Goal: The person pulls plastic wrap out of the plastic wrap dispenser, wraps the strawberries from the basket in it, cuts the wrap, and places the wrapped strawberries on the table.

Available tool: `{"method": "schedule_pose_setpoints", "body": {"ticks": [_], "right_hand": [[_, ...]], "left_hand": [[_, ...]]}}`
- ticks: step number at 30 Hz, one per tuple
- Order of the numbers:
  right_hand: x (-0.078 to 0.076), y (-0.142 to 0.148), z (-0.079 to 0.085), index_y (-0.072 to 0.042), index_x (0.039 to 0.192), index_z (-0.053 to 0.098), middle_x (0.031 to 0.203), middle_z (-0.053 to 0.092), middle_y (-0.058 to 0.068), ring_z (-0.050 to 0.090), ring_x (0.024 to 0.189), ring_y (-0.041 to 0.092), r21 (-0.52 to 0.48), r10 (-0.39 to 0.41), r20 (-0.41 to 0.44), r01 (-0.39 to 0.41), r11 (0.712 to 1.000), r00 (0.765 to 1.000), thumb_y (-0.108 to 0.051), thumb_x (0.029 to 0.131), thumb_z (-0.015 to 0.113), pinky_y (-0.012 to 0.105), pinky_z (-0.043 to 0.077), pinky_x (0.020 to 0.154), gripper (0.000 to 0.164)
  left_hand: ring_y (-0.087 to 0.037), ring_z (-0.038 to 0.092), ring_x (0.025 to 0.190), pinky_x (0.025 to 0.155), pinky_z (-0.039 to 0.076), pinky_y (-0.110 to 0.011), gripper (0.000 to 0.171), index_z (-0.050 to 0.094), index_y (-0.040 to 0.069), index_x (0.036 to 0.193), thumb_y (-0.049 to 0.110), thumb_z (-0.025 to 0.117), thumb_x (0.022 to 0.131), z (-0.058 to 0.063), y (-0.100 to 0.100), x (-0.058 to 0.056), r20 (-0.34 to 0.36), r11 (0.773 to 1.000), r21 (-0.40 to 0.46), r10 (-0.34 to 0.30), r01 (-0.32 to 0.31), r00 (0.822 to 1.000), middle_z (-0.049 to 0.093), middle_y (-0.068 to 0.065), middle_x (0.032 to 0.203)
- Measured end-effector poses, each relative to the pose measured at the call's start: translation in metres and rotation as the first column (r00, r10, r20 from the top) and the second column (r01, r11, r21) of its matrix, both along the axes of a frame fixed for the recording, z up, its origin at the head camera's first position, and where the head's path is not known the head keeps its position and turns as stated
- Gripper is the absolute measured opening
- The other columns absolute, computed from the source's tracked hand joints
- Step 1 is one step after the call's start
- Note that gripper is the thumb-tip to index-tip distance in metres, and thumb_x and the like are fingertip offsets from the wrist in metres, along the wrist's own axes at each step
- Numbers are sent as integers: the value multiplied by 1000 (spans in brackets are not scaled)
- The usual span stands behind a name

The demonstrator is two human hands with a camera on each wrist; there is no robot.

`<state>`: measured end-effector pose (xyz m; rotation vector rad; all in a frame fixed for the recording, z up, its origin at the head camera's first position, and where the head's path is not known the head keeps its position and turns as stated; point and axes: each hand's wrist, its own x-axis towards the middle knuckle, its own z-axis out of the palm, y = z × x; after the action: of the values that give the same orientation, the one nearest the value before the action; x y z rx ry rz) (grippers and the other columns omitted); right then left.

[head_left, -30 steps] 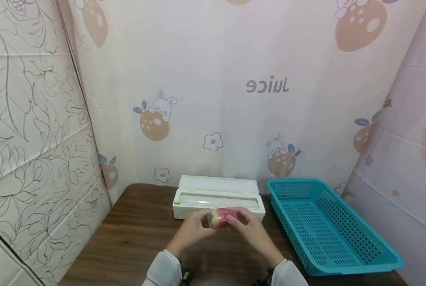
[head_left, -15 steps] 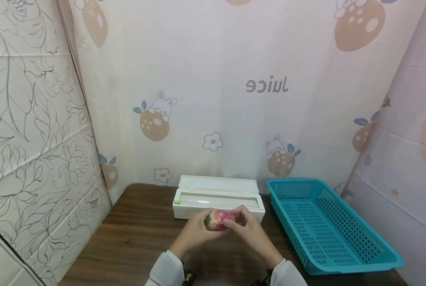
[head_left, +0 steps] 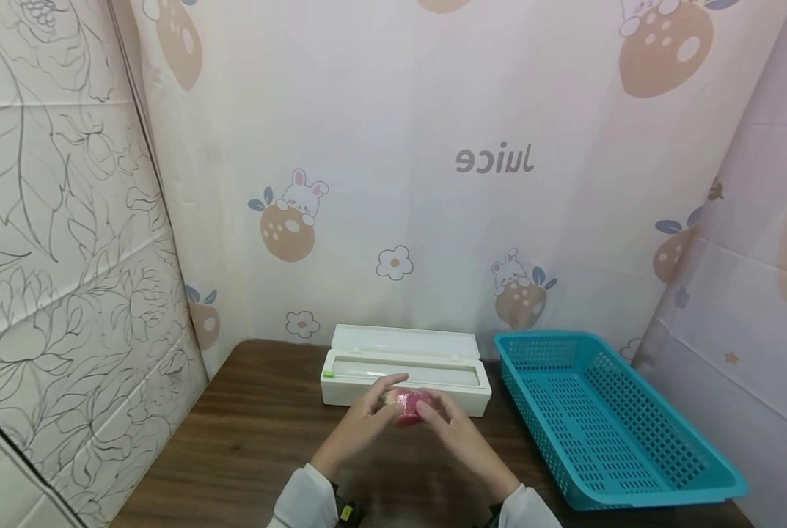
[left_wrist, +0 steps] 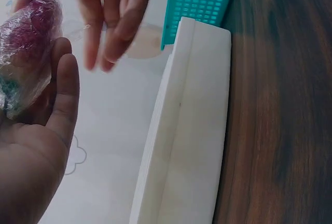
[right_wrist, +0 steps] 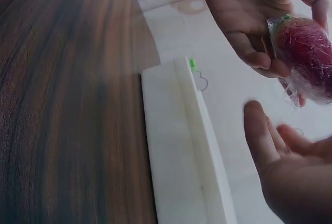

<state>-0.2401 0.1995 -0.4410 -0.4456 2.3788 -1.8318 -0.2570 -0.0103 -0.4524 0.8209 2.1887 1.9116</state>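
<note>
A red fruit (head_left: 406,405) with a pale and green end, wrapped in crinkled cling film, is up off the table between both hands. My left hand (head_left: 360,425) holds its green end; in the left wrist view the fruit (left_wrist: 31,47) lies against the fingers of this hand (left_wrist: 31,156). My right hand (head_left: 455,425) has its thumb over the red end. In the right wrist view several fingers of the right hand (right_wrist: 295,167) stand apart from the fruit (right_wrist: 306,58). Loose film sticks out from the wrapped fruit there.
A long white cling film box (head_left: 406,374) stands behind the hands, lid raised, with a small green piece at its left end. To the right is a blue plastic basket (head_left: 545,425). Under everything is a dark wooden table (head_left: 235,433), with printed cloth (head_left: 393,147) behind.
The fruit has turned in the hands, so less of its green end shows. The left forefinger has lifted over it. Box and basket stay in place.
</note>
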Motion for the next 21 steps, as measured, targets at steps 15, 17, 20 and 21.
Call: {"method": "schedule_pose_setpoints", "body": {"ticks": [15,17,20,21], "right_hand": [[-2,6,4,10,142,48,136,58,21,59,121,28,-96,88,116,-77,992,989,-33,104,55,39,49,99,57],[-2,7,5,10,140,50,134,59,20,61,119,27,-113,59,120,-45,993,991,-31,103,57,37,50,98,56],[-3,7,5,8,137,54,128,64,16,63,113,24,-123,12,131,5,992,991,-31,101,61,35,52,95,53],[-4,6,4,7,135,57,125,65,15,64,111,22,-112,-12,127,26,993,992,-32,100,63,35,53,93,53]], "left_hand": [[-23,56,120,97,48,-50,53,51,25,146,46,60,98,-4,-5,-1,-67,981,-150,115,-124,991,60,-3,134],[-20,59,113,93,51,-44,49,60,22,137,46,65,95,-5,-7,-2,-73,979,-144,133,-142,988,63,1,127],[-16,61,105,87,52,-35,46,65,20,132,44,70,93,-6,-8,-4,-91,979,-131,146,-157,985,66,4,119],[-15,62,102,85,53,-33,45,65,20,131,44,70,93,-7,-8,-4,-93,979,-128,150,-161,984,66,5,117]]}}
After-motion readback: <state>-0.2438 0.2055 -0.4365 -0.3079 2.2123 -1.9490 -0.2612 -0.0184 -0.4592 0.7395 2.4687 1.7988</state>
